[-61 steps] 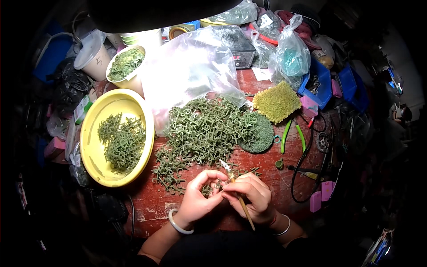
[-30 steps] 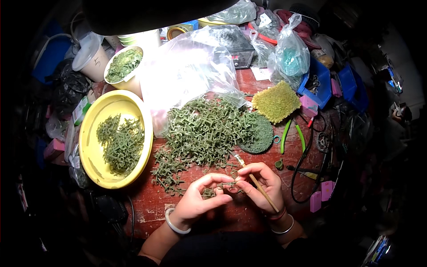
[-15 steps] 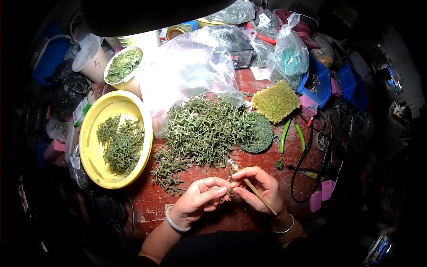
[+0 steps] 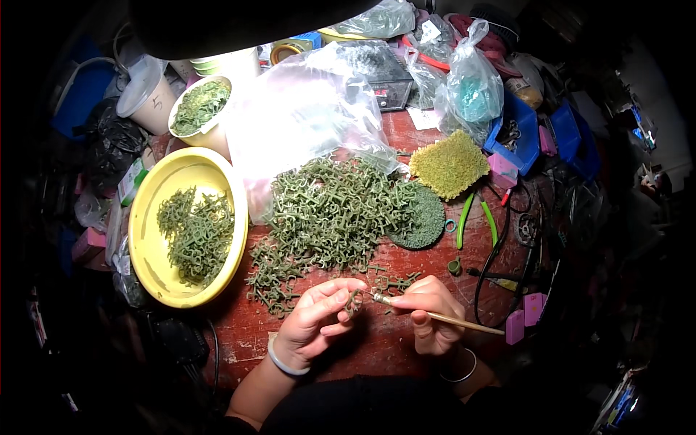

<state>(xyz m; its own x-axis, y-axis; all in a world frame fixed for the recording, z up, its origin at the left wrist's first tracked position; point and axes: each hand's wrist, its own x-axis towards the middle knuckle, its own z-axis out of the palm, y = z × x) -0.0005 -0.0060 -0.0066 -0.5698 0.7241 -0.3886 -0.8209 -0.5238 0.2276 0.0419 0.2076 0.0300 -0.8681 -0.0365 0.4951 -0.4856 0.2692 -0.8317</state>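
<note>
Seemingly pen-marked tub (image 4: 148,109); right hand (image 4: 431,300) gripping tool (image 4: 464,322).

Glare bleaches the plastic bag (image 4: 312,116); edges fade to black.

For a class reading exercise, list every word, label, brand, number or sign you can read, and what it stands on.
I don't copy out lettering, but it shows here:
Pale plastic tub: one handwritten mark.
Black box-shaped device: lit red characters, blurred.
Pink block at right: small printed marks.
White-green packet: print too small to read.
White label at top: too small to read.
</note>
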